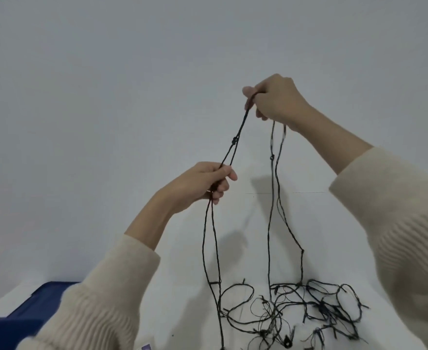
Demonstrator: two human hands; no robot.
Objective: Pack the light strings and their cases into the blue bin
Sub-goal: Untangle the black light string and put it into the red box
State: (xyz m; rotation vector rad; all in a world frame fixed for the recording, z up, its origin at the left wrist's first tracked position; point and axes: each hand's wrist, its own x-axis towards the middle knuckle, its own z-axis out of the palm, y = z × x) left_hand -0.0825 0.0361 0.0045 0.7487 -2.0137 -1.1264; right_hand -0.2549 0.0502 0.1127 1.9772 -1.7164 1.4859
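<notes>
A black light string [271, 223] hangs in long strands from both raised hands, and its tangled remainder lies on the white table [177, 274] at the bottom right. My right hand [278, 102] is highest and pinches a doubled stretch of the string. My left hand [205, 183] grips the same doubled stretch lower down, so the wire runs taut between the hands. The blue bin [31, 306] shows at the bottom left, partly hidden by my left sleeve. No case is recognisable in view.
A plain pale wall [132, 72] fills the upper part of the view behind the table. A small purple-and-white object [146, 347] peeks in at the bottom edge near my left sleeve.
</notes>
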